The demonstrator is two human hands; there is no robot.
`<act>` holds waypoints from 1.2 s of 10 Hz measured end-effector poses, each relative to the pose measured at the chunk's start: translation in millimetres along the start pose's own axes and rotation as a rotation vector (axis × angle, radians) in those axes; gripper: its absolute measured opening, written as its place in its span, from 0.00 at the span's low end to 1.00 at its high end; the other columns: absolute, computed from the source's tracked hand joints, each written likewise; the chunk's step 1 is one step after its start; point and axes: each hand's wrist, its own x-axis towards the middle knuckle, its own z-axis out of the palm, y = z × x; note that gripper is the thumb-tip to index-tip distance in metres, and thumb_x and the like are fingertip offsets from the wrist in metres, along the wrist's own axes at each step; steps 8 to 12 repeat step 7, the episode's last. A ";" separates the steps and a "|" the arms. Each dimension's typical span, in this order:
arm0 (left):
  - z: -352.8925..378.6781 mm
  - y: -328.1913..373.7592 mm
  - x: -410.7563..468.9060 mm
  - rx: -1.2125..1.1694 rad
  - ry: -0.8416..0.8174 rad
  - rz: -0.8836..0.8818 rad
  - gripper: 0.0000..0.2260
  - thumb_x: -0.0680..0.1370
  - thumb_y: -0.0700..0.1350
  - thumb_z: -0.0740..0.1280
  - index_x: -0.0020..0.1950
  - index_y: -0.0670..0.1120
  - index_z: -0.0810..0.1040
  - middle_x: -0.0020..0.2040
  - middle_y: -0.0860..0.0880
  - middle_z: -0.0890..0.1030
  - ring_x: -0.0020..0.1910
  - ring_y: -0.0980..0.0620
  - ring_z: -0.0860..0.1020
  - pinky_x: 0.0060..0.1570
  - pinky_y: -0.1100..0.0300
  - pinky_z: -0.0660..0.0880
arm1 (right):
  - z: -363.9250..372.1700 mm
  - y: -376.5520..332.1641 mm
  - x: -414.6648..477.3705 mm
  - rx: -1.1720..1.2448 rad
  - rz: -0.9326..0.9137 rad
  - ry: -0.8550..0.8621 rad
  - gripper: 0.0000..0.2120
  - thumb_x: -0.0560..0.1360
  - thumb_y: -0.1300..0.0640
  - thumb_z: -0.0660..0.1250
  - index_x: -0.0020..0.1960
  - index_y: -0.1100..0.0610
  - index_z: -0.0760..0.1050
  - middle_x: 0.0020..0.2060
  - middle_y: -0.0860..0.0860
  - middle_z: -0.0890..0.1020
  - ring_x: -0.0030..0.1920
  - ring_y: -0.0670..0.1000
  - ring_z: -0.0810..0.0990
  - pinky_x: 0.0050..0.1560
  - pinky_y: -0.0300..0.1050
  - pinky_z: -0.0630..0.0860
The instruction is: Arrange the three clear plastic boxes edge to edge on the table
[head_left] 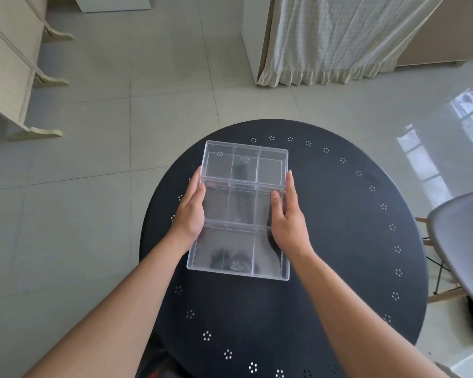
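Three clear plastic boxes with inner dividers lie in a line on the round black table point(339, 241), running away from me. The far box point(245, 165), the middle box point(238, 207) and the near box point(236, 253) meet edge to edge. My left hand point(191, 211) presses flat against the middle box's left wall, fingertips reaching the far box's corner. My right hand point(287, 214) holds the middle box's right wall, thumb inside it and fingers along the outside.
A grey chair point(464, 241) stands close to the table's right edge. A pale cabinet point(6, 77) lines the left wall, and a curtain point(339, 36) hangs at the back. Tiled floor surrounds the table.
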 end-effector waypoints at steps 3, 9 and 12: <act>1.2 -14.1 -51.5 0.031 0.016 -0.013 0.22 0.89 0.59 0.53 0.84 0.69 0.60 0.81 0.74 0.62 0.78 0.78 0.59 0.75 0.70 0.56 | -4.5 10.2 -47.9 0.025 0.018 -0.023 0.30 0.89 0.41 0.57 0.83 0.23 0.46 0.82 0.30 0.65 0.75 0.36 0.71 0.68 0.38 0.67; -10.6 -6.5 -61.1 0.042 -0.005 -0.034 0.27 0.87 0.61 0.56 0.87 0.60 0.60 0.85 0.65 0.63 0.83 0.68 0.61 0.85 0.54 0.55 | -22.8 20.1 -49.1 0.059 -0.028 -0.088 0.32 0.88 0.41 0.59 0.88 0.38 0.49 0.86 0.34 0.57 0.85 0.35 0.57 0.83 0.40 0.57; -10.6 -6.5 -61.1 0.042 -0.005 -0.034 0.27 0.87 0.61 0.56 0.87 0.60 0.60 0.85 0.65 0.63 0.83 0.68 0.61 0.85 0.54 0.55 | -22.8 20.1 -49.1 0.059 -0.028 -0.088 0.32 0.88 0.41 0.59 0.88 0.38 0.49 0.86 0.34 0.57 0.85 0.35 0.57 0.83 0.40 0.57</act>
